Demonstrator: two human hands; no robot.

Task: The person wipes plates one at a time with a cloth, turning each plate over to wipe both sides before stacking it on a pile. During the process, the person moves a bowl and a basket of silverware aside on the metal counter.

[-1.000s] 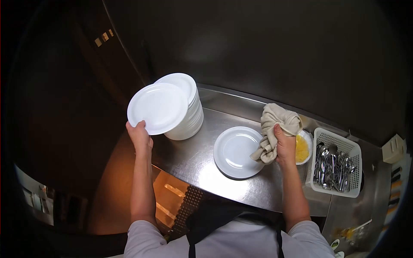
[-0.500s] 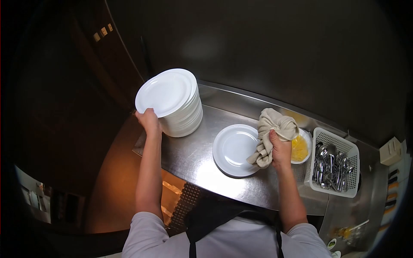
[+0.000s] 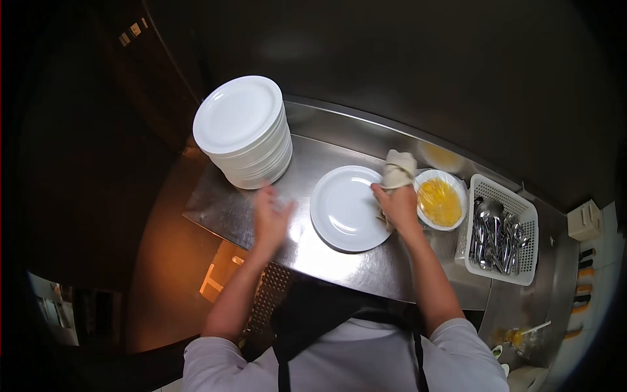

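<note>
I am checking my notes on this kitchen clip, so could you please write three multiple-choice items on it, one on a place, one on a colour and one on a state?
1. Where does the stack of plates stand?
A. at the left end of the steel counter
B. inside the basket
C. on the floor

2. What colour is the content of the small bowl?
A. green
B. yellow
C. red

3. What does the right hand hold?
A. a spoon
B. nothing
C. a beige cloth

Answers: 1 A, the stack stands at the counter's left end. 2 B, the bowl beside the cutlery basket shows yellow. 3 C, its fingers grip the cloth at the rim of the single plate; the left hand is empty.
</note>
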